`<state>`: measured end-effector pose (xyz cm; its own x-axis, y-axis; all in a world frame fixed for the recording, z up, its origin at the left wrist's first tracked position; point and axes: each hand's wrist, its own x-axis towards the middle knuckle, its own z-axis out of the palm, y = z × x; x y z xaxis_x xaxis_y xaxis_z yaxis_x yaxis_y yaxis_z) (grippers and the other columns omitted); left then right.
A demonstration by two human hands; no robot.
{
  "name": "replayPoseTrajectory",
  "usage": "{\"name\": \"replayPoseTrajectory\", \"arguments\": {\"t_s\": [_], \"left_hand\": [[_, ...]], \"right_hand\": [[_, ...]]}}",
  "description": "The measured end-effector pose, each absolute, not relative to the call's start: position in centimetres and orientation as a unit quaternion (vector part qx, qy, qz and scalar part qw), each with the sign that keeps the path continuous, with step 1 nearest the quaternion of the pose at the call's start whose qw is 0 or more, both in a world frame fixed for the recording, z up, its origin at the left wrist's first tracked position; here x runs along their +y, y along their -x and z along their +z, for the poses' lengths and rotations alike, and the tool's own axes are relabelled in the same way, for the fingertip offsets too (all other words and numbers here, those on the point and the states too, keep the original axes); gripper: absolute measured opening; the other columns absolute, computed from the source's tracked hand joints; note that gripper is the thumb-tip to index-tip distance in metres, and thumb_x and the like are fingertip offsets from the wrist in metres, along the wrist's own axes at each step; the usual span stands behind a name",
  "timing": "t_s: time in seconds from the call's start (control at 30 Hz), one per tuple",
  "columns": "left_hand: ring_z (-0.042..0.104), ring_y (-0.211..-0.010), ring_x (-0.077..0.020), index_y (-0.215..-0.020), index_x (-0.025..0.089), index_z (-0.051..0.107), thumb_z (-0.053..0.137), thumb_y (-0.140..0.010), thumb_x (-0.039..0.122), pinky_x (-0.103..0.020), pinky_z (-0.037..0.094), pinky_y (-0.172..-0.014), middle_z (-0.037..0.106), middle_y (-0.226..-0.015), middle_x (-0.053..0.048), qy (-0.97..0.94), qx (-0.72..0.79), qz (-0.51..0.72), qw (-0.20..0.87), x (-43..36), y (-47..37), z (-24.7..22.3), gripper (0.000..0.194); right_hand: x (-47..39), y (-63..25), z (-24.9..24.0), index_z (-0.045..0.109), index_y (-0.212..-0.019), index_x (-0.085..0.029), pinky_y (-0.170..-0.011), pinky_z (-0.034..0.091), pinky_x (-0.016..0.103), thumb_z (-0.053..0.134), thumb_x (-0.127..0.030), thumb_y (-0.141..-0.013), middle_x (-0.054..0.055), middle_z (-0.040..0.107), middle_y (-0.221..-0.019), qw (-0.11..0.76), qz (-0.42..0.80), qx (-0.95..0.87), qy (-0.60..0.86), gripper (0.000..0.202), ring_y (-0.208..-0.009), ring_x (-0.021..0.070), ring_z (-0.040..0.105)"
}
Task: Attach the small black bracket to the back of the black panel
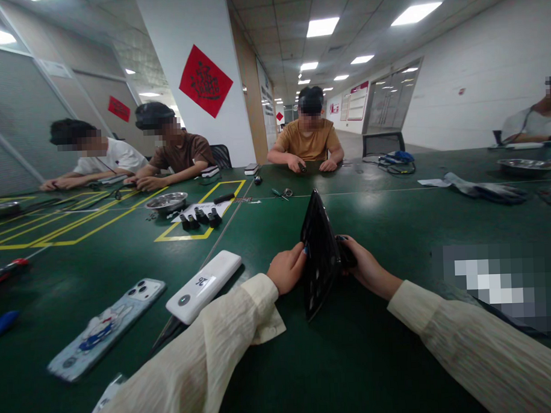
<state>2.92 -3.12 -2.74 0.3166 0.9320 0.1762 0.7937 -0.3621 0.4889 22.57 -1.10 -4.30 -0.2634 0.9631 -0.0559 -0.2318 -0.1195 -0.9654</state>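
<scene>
A flat black panel-like object [320,259] stands on edge, tilted, over the green table in front of me. My left hand [287,268] grips its left side, thumb and fingers pressed against it. On the other side my right hand [365,265] is closed round a dark part at the panel's right face; the fingertips are partly hidden. Left of my left hand lies a white power bank [205,286] marked 26, with a dark cable beside it. A phone in a light blue cartoon case [107,330] rests further left.
On the green table [394,226] are a metal bowl [167,202], several black cylindrical parts [201,217], a small screwdriver [280,195], grey gloves [483,189] and another bowl [526,166]. Several people sit around it, one straight across [308,136].
</scene>
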Motion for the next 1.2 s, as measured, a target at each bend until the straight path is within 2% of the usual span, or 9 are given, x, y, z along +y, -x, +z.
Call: {"name": "replayPoseTrajectory", "arguments": {"t_s": [0.17,0.33,0.5,0.6,0.8,1.03,1.2], "left_hand": [[0.058,-0.070,-0.0196,-0.096,0.018,0.049,0.016,-0.092,0.039,-0.029,0.038,-0.066,0.057,-0.071,-0.004,-0.796,0.551,0.213,0.131,-3.14,-3.14,-3.04,0.039],[0.055,-0.068,-0.0174,-0.080,0.018,0.052,0.019,-0.091,0.040,-0.028,0.039,-0.067,0.057,-0.070,-0.003,-0.789,0.534,0.243,0.180,-3.02,-3.12,-2.62,0.042],[0.050,-0.062,-0.0154,-0.066,0.015,0.053,0.018,-0.089,0.049,-0.026,0.038,-0.062,0.053,-0.062,-0.002,-0.762,0.543,0.268,0.230,-2.85,-3.07,-2.73,0.054],[0.051,-0.063,-0.0161,-0.068,0.015,0.056,0.017,-0.089,0.050,-0.026,0.038,-0.061,0.053,-0.062,-0.003,-0.759,0.545,0.265,0.236,-2.84,-3.01,-2.85,0.056],[0.051,-0.063,-0.0159,-0.070,0.017,0.055,0.024,-0.087,0.035,-0.026,0.038,-0.062,0.053,-0.062,-0.002,-0.778,0.536,0.250,0.212,-2.79,-2.77,-2.77,0.039],[0.044,-0.053,-0.0135,-0.057,0.016,0.051,0.017,-0.089,0.049,-0.026,0.032,-0.054,0.046,-0.052,-0.001,-0.759,0.558,0.253,0.221,-2.77,-3.04,-2.91,0.057],[0.054,-0.067,-0.0168,-0.071,0.017,0.054,0.019,-0.090,0.045,-0.027,0.038,-0.065,0.057,-0.068,-0.004,-0.765,0.548,0.276,0.195,-2.88,-3.14,-2.77,0.048]], "right_hand": [[-1.21,-22.56,-4.48,0.046,-0.097,-0.023,-0.036,0.034,0.021,0.046,-0.043,-0.078,-0.002,0.053,-0.069,0.470,0.624,-0.483,0.395,0.027,-0.050,0.0136,0.051],[-1.32,-22.60,-4.25,0.044,-0.097,-0.024,-0.037,0.034,0.021,0.044,-0.045,-0.079,-0.002,0.053,-0.068,0.460,0.634,-0.487,0.387,0.028,-0.052,0.0138,0.051],[-1.32,-22.54,-4.24,0.045,-0.097,-0.024,-0.037,0.034,0.021,0.045,-0.043,-0.078,-0.002,0.052,-0.069,0.461,0.633,-0.488,0.386,0.027,-0.052,0.0135,0.050],[-1.28,-22.47,-4.28,0.046,-0.097,-0.023,-0.037,0.034,0.021,0.045,-0.042,-0.078,-0.001,0.052,-0.069,0.460,0.634,-0.482,0.392,0.027,-0.053,0.0138,0.050],[-1.27,-22.47,-4.22,0.046,-0.096,-0.023,-0.036,0.032,0.021,0.047,-0.043,-0.077,-0.002,0.052,-0.068,0.463,0.633,-0.485,0.388,0.028,-0.049,0.0129,0.048],[-1.37,-22.57,-4.11,0.046,-0.096,-0.023,-0.037,0.033,0.021,0.046,-0.043,-0.078,-0.002,0.052,-0.067,0.458,0.638,-0.481,0.389,0.026,-0.051,0.0137,0.050],[-1.37,-22.40,-3.96,0.047,-0.097,-0.023,-0.036,0.033,0.021,0.045,-0.039,-0.079,-0.001,0.054,-0.069,0.457,0.631,-0.481,0.403,0.024,-0.050,0.0131,0.050]]}}
